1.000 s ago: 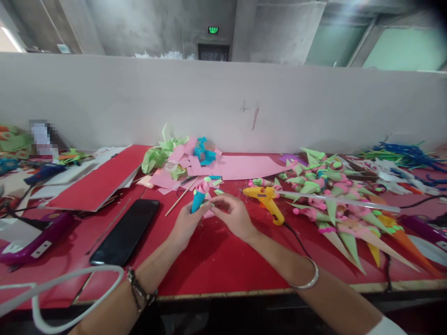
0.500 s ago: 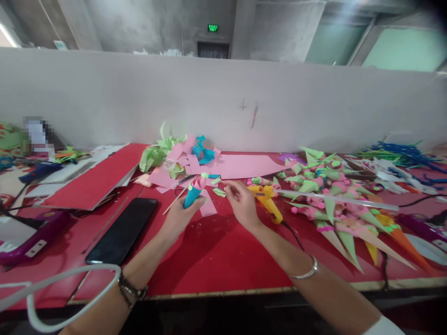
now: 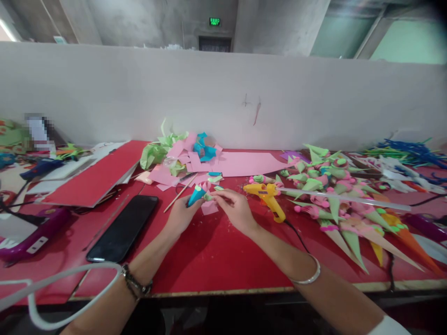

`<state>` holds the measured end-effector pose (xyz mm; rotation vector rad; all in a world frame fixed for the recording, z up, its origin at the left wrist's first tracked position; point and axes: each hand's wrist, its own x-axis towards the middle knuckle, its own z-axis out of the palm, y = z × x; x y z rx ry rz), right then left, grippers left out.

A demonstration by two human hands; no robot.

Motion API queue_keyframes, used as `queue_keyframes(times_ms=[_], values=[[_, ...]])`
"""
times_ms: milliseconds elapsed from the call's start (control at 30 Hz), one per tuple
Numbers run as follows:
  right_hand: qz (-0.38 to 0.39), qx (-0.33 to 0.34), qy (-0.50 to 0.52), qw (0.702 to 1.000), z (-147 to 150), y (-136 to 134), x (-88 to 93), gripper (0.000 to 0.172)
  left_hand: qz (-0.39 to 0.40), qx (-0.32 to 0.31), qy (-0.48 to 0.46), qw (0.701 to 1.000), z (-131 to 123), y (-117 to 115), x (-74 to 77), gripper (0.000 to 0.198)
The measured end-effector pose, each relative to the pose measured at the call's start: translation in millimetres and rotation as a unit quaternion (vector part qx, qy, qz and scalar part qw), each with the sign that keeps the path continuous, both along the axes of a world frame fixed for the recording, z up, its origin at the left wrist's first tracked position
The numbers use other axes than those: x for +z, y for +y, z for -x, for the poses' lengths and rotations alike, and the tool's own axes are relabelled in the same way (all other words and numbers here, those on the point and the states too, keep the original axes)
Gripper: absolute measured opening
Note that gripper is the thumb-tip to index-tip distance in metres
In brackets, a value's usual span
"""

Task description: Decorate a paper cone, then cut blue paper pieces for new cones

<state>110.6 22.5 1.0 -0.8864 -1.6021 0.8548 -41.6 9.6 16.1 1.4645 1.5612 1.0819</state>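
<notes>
My left hand (image 3: 182,217) is closed around a blue paper cone (image 3: 197,195) tilted with its open end to the right. Pink folded paper (image 3: 205,187) and small green pieces show at the cone's mouth. The fingers of my right hand (image 3: 238,210) are pinched together at that mouth, by a small green paper piece (image 3: 208,197); the fingertips are partly blurred. To the right of this hand lies a yellow glue gun (image 3: 268,199) with a clear glue stick (image 3: 342,197) sticking out behind it.
Paper cones (image 3: 328,186) are heaped at the right. Pink, green and blue scraps (image 3: 188,156) lie at the back. At the left are a black phone (image 3: 123,228), a red board (image 3: 94,179) and a purple power strip (image 3: 38,232). A thin stick (image 3: 178,194) lies beside my left hand.
My right hand has moved left to the cone's mouth, its fingers now pinched there. My left hand has tipped the cone over toward the right.
</notes>
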Motion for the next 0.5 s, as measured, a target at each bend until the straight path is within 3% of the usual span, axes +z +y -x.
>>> queue_keyframes(times_ms=[200,400,500], values=[[0.051,0.046,0.021,0.997,1,-2,-0.5,0.006,-0.034,0.007,-0.062,0.997,-2,0,-2.3,0.019],[0.06,0.032,0.079,0.995,1,-1,2.6,0.008,0.028,-0.035,-0.227,0.973,-12,-7,-5.0,0.033],[0.064,0.036,0.095,0.993,0,0,4.2,0.012,0.017,-0.065,-0.226,0.972,-18,-13,-4.8,0.038]])
